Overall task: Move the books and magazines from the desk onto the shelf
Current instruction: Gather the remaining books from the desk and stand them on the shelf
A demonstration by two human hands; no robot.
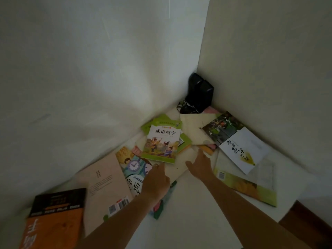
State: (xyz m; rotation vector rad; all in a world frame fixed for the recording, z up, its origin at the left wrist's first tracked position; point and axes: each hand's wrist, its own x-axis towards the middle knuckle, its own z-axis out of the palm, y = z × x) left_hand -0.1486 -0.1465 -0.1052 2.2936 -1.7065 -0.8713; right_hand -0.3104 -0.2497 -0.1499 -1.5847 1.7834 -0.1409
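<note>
Reaching both hands, left (pixel 158 182) and right (pixel 202 164), fingers loose and holding nothing, toward the green book (pixel 161 142) on the table (pixel 188 212) by the corner: thin, light, floppy, slick cover, so I'd pinch its spine edge.

— What of the person shows?

— Two forearms and two hands, coming in from the bottom edge. The left hand (pixel 158 178) and the right hand (pixel 200 164) are both bare.

— Sleeves?

— None in view; both forearms are uncovered right down to the frame's edge.

— Anything worn on the wrists or the fingers (pixel 199 152)?

— No watch, band or glove shows. Whether there is a ring I cannot tell; the picture is too soft.
</note>
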